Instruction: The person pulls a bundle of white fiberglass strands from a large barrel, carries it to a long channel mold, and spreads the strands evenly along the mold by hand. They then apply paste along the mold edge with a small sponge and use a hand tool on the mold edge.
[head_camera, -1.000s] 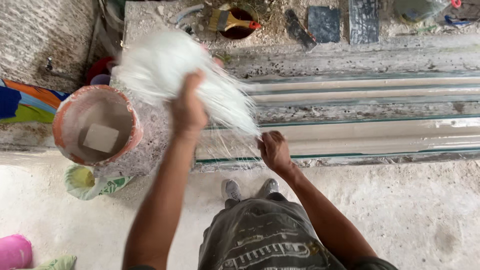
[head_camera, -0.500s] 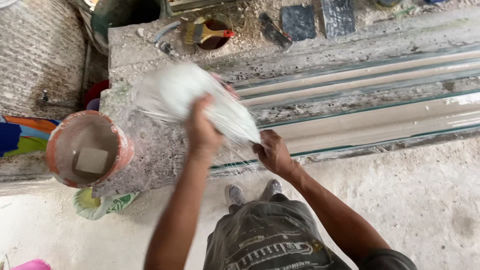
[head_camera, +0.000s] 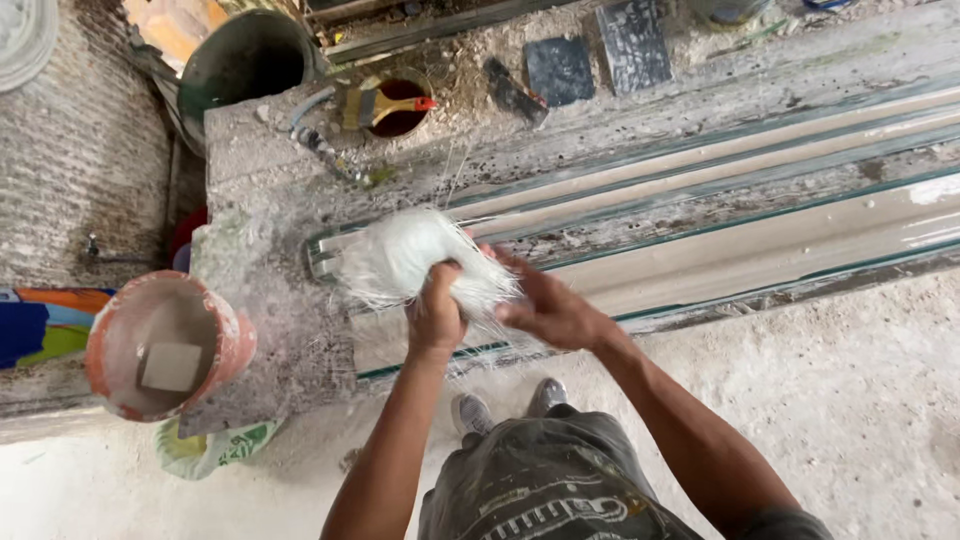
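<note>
I hold a wad of white glass-like fibre (head_camera: 400, 258) over the near end of a long mould (head_camera: 760, 240) filled with pale wet plaster. My left hand (head_camera: 436, 315) grips the wad from below, fingers closed around it. My right hand (head_camera: 545, 305) pinches the strands on the wad's right side. Loose fibres hang down over the mould's front edge.
A plaster-crusted orange bucket (head_camera: 165, 345) stands at the bench's left end. A paintbrush (head_camera: 385, 105) rests across a dark pot at the back, next to a large dark pipe opening (head_camera: 250, 65). Dark flat tiles (head_camera: 560, 70) lie behind the mould. My shoes (head_camera: 505, 405) stand on concrete floor.
Both hands have come down and together; the fibre wad, earlier spread wide and held high, is now bunched smaller just above the mould. My view has shifted right along the bench.
</note>
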